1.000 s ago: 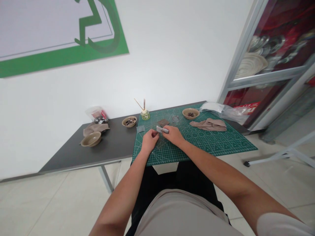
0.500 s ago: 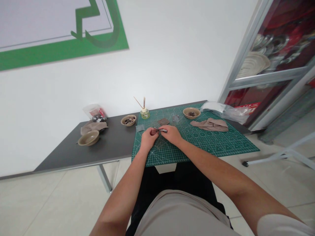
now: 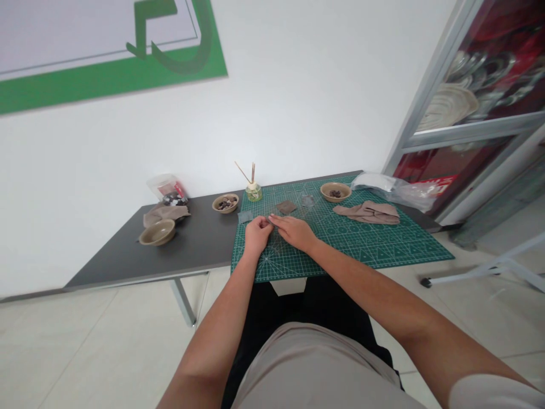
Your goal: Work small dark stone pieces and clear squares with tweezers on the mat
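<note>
Over the green cutting mat (image 3: pixel 361 244), my two hands meet at the fingertips. My left hand (image 3: pixel 258 236) is closed, its thumb and fingers pinched around something small that I cannot make out. My right hand (image 3: pixel 296 233) reaches across from the right with its fingers pressed together against the left fingertips; whatever it may hold is hidden. Just beyond them lies a brown square piece (image 3: pixel 286 207). A clear piece (image 3: pixel 307 200) is beside it, and a pale translucent square (image 3: pixel 245 217) lies left of my left hand.
A bowl of small dark and light pieces (image 3: pixel 225 203) stands by a reed diffuser (image 3: pixel 254 192). Another bowl (image 3: pixel 335 193) holds dark pieces, near a crumpled brown cloth (image 3: pixel 369 212). At left are an upright bowl (image 3: pixel 157 233), a cloth (image 3: pixel 164 215) and a plastic bag (image 3: pixel 168 190).
The slim silvery tool that showed in my right hand is out of sight. My right fingers have straightened and come against the left fingertips. The view has shifted slightly.
</note>
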`<action>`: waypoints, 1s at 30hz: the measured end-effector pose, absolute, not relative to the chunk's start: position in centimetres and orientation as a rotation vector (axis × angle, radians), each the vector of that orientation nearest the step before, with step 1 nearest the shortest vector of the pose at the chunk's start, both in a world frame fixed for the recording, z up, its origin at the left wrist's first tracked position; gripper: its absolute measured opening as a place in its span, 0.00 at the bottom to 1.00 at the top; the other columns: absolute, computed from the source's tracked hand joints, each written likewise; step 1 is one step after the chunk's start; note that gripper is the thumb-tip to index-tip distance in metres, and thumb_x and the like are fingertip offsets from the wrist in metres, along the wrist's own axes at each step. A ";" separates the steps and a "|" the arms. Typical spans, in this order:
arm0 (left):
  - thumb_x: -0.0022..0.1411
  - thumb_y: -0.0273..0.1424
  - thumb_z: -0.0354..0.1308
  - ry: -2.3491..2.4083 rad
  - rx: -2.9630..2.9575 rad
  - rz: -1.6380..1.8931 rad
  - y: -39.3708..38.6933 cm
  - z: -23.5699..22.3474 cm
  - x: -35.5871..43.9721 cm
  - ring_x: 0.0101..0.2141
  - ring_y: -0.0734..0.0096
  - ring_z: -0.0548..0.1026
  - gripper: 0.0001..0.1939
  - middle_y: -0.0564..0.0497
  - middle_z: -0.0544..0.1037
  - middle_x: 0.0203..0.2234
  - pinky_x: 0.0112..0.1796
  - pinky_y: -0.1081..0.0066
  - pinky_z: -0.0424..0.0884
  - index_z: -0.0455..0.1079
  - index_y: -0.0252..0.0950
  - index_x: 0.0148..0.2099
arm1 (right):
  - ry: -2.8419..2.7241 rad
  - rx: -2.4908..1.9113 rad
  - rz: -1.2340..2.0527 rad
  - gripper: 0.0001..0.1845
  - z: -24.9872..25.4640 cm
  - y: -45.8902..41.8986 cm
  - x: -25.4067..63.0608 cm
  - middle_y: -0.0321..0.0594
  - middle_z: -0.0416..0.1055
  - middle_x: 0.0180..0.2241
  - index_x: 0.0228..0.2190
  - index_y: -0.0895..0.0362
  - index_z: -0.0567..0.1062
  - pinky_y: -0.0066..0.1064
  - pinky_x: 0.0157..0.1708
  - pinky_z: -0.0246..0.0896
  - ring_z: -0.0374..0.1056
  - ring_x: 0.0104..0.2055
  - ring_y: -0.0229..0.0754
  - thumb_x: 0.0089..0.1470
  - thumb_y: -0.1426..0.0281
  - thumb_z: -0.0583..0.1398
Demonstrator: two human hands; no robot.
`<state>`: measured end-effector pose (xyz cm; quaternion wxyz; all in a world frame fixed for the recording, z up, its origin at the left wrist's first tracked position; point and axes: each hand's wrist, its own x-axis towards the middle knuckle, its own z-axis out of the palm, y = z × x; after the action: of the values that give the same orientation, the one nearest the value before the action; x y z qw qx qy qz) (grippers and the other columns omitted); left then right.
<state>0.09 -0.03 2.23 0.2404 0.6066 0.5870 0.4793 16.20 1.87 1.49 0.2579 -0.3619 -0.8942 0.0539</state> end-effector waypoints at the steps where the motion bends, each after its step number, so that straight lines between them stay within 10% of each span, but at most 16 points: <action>1: 0.52 0.31 0.58 1.596 1.646 1.324 0.0 2.2 0.1 0.23 0.75 0.65 0.07 0.57 0.69 0.18 0.28 0.74 0.61 0.67 0.36 0.25 | -2.420 -0.992 0.137 0.27 1.5 1.8 16.2 0.40 0.61 0.63 0.62 0.54 0.63 0.39 0.59 0.59 0.64 0.60 0.42 0.62 0.74 0.50; 30: 0.53 0.35 0.62 1.487 1.582 1.437 0.2 1.1 -0.1 0.24 0.75 0.70 0.08 0.55 0.74 0.22 0.29 0.74 0.65 0.73 0.35 0.31 | -2.346 -0.966 0.023 0.28 1.0 1.5 16.1 0.44 0.62 0.62 0.62 0.57 0.63 0.39 0.55 0.66 0.66 0.59 0.45 0.60 0.76 0.50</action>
<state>-0.13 0.21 1.15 0.2658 0.5857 0.5506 0.5321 16.11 1.52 0.97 0.2975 -0.3636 -0.8827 0.0086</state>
